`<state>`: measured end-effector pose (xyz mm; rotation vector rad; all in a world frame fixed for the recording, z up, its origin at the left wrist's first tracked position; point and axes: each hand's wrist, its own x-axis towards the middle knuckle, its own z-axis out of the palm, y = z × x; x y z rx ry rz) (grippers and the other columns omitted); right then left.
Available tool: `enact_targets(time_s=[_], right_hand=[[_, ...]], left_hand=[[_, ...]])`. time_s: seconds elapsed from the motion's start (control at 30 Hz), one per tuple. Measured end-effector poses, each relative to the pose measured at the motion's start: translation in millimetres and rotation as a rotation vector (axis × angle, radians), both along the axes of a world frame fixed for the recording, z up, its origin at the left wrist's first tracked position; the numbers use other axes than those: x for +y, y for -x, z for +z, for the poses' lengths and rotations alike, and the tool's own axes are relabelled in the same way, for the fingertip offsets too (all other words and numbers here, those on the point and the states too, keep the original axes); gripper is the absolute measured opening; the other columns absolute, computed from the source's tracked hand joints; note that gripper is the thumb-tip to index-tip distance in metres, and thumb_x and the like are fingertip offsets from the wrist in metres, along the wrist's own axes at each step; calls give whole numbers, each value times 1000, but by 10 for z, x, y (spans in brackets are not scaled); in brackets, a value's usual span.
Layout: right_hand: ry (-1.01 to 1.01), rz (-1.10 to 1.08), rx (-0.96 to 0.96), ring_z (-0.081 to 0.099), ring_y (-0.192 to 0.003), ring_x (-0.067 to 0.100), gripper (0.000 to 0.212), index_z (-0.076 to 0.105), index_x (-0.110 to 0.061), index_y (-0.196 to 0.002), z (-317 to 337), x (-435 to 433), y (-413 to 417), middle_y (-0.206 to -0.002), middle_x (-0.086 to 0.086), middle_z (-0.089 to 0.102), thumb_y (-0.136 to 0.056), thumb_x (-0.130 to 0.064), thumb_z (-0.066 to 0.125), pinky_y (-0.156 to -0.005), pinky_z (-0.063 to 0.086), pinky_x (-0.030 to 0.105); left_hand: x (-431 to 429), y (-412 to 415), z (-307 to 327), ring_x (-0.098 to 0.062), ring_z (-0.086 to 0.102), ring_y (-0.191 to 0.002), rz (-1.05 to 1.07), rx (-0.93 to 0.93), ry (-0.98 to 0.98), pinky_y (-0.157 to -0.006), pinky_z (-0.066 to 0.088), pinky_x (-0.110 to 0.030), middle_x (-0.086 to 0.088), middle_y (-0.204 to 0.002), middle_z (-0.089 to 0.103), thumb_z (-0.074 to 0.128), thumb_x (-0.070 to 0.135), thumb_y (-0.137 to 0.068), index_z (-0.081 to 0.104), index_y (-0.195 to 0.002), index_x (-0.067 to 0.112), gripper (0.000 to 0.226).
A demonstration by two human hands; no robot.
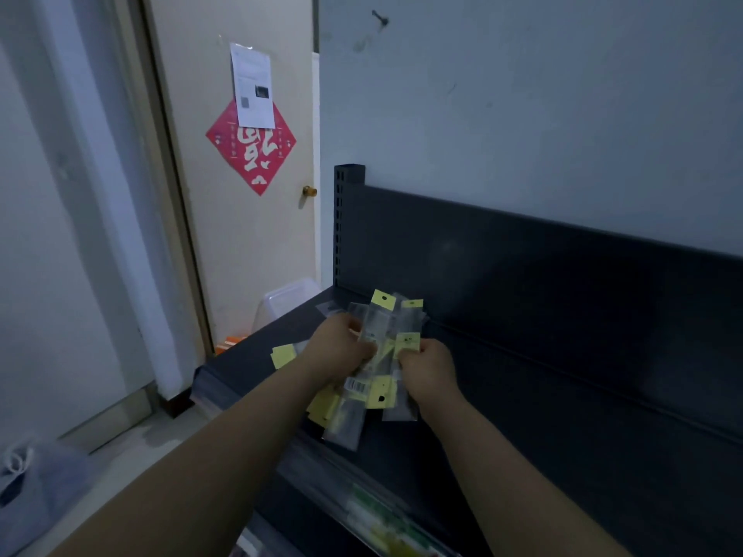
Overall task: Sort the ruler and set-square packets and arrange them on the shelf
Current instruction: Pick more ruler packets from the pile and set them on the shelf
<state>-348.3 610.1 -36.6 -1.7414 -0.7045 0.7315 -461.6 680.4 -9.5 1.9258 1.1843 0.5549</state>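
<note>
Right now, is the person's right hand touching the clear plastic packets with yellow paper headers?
Touching. The head view shows the right hand pinching the yellow header of one clear plastic packet in the bunch.

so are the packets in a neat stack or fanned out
Fanned out: the packets splay at different angles between the left hand and right hand, yellow header cards at both ends.

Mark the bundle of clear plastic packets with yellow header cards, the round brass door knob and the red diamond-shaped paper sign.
Packet bundle (376, 329): head view, clear body of the tallest packet.
Brass door knob (309, 191): head view, knob's centre.
Red paper sign (251, 154): head view, middle of the diamond.
</note>
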Motion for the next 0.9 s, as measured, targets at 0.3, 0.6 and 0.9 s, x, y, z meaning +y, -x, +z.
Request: enact_targets(time_s=[0.3, 0.6, 0.9], right_hand=[[158, -96, -128, 53, -79, 16, 33, 43, -3, -124, 38, -6, 56, -83, -1, 46, -91, -4, 48, -70, 50, 31], [113, -393, -110, 53, -79, 20, 29, 48, -5, -118, -47, -20, 149, -103, 11, 56, -90, 1, 43, -49, 35, 22], [212, -235, -243, 59, -87, 20, 49, 44, -10, -109, 13, -96, 353, -95, 1, 57, -74, -25, 76, -70, 53, 33]], left_hand=[[342, 222, -62, -27, 61, -98, -31, 86, -242, -76, 48, -30, -11, -115, 63, 61, 14, -87, 56, -122, 6, 36], [717, 474, -153, -21, 55, -84, 55, 25, -230, -63, 35, -24, -10, -96, 62, 56, 7, -88, 61, -101, 3, 14], [770, 555, -283, -20, 61, -104, -165, 192, -226, -89, 53, -37, 3, -117, 63, 75, 61, -47, 50, -124, 19, 90]])
